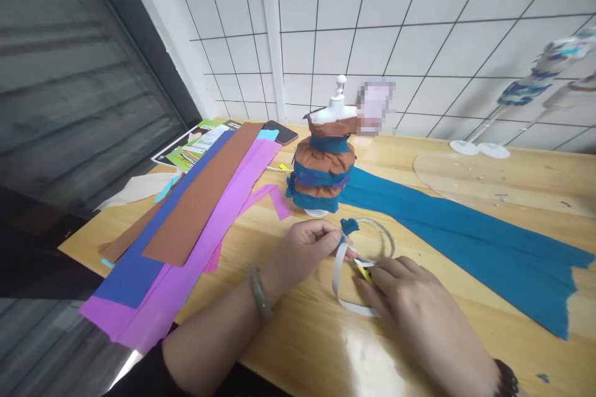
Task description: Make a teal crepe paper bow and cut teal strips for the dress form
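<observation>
My left hand point(311, 248) pinches a small gathered blue piece point(349, 226) near the middle of the table. Fingers of my right hand point(400, 291) are closed around a small yellow tool point(363, 271), its tip close to my left fingertips. A white ribbon point(338, 282) loops down from between the hands, and a pale ring-shaped coil point(388, 239) lies just behind them. Beyond stands a small white dress form point(338, 110) wrapped in brown and blue gathered layers. A long blue strip point(447, 223) runs from behind it to the right.
On the left of the wooden table point(279, 335) lie overlapping brown point(205, 198), blue point(135, 273) and purple point(153, 316) strips, with printed sheets point(190, 149) and a dark phone point(284, 132) behind. Two decorated stands point(488, 121) are at the back right, near a clear round sheet point(442, 173).
</observation>
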Tool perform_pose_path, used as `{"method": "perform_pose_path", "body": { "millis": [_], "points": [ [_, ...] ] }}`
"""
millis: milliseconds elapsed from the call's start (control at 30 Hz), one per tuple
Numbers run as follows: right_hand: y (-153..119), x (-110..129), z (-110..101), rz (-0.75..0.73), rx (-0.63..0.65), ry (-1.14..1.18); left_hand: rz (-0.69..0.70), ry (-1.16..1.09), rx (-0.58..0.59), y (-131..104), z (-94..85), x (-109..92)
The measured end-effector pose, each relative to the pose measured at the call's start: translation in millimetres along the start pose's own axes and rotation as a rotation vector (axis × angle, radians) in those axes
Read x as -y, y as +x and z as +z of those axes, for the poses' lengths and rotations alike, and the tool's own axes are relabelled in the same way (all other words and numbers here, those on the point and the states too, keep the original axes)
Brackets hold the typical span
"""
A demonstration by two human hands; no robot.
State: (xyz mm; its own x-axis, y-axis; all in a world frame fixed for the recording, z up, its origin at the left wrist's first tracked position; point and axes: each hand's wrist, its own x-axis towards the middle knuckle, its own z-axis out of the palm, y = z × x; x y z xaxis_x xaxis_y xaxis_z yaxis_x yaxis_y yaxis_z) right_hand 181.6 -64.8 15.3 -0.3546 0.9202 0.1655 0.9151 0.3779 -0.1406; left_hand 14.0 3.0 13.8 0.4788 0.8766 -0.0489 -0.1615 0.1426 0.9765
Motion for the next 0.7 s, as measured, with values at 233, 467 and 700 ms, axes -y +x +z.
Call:
{"method": "perform_pose_path", "body": {
  "millis": [233, 467, 700],
  "points": [
    [1.8, -1.5, 0.0, -0.062, -0.019, 0.100, -0.027, -0.019, -0.020, 1.5, 0.9, 1.4],
    [0.1, -0.5, -1.9, -0.023, 0.087, 0.083, -0.025, -0.002, -0.013, -2.2, 5.6, 2.7],
    [-0.1, 3.9, 1.3, -0.078, 0.103, 0.027, 0.023, -0.059, -0.125, 0.4, 2.9, 1.9]
  ]
}}
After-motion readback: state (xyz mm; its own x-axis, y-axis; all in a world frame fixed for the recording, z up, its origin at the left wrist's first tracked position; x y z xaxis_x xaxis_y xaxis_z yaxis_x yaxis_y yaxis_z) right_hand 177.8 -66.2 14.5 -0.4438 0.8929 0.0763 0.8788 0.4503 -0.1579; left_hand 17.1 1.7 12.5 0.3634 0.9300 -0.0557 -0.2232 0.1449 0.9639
